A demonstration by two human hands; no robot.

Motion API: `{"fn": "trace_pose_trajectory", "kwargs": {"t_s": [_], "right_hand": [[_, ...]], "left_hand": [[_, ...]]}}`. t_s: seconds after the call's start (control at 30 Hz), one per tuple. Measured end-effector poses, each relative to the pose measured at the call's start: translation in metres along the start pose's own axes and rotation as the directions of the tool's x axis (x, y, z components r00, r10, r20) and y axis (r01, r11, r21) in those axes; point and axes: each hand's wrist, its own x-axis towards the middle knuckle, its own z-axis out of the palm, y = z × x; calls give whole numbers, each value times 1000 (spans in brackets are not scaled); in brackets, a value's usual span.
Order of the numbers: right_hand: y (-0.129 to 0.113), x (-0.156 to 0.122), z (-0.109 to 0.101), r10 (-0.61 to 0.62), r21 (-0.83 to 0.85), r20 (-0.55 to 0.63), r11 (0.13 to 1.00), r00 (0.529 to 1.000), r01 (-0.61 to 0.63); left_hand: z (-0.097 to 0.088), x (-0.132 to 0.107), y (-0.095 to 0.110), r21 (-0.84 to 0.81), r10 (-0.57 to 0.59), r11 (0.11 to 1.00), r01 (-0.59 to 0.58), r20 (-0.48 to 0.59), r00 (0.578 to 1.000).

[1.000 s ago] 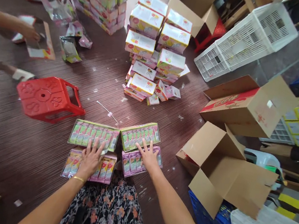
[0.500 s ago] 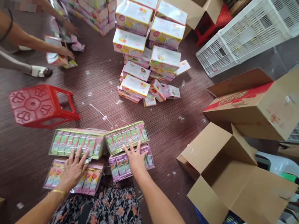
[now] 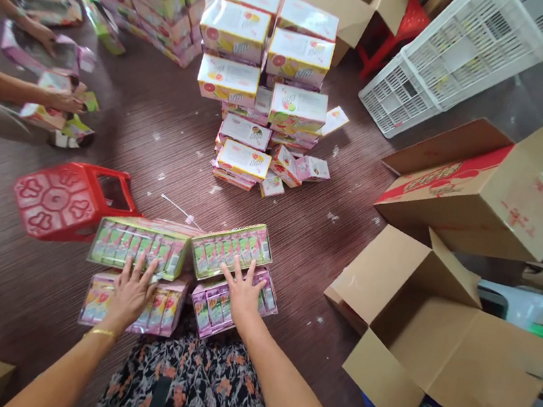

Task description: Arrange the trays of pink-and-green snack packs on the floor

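Low in the head view, my left hand (image 3: 134,295) lies with fingers stretched across two boxes of sachets. Under its fingertips is a box of green sachets (image 3: 114,242); its palm covers part of a box of orange and yellow sachets (image 3: 97,297). My right hand (image 3: 243,290) is spread over another pair. Its fingertips touch the second box of green sachets (image 3: 211,252), and its palm is over a box of purple sachets (image 3: 210,308). Clear windows face up on these boxes. Neither hand is wrapped round anything.
A red stool (image 3: 63,198) lies on its side at left. Stacked printed boxes (image 3: 228,79) stand ahead. Open cartons (image 3: 387,274) and white crates (image 3: 410,81) line the right. At upper left, another person's hands (image 3: 66,100) handle printed boxes. Scraps litter the floor.
The view has shifted slightly. My hands stay spread on the boxes, and the left pair sits a little higher in view. The other person's hands have moved left along with the boxes they touch.
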Motion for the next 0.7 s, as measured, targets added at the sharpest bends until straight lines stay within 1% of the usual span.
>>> {"fn": "trace_pose_trajectory", "kwargs": {"t_s": [0.13,0.23,0.3,0.47,0.53,0.7], "right_hand": [[-5,4,-9,68,-29,-7,997,998,-68],[-9,3,-13,77,-38,17,996,997,-77],[-11,2,-14,81,-47,28,996,996,-80],[-13,2,-15,93,-55,46,994,995,-91],[-13,3,-16,97,-59,64,994,993,-93],[-12,7,-23,100,-74,94,993,990,-93]], "left_hand": [[-21,46,-5,-16,86,996,-87,-17,996],[-33,69,-8,-24,136,990,-136,-2,991],[-36,73,-9,-27,146,989,-146,15,989],[-33,65,-11,-50,147,988,-145,36,988],[-33,66,-12,-71,154,986,-151,44,987],[-36,70,-15,-162,157,975,-151,23,987]]}}
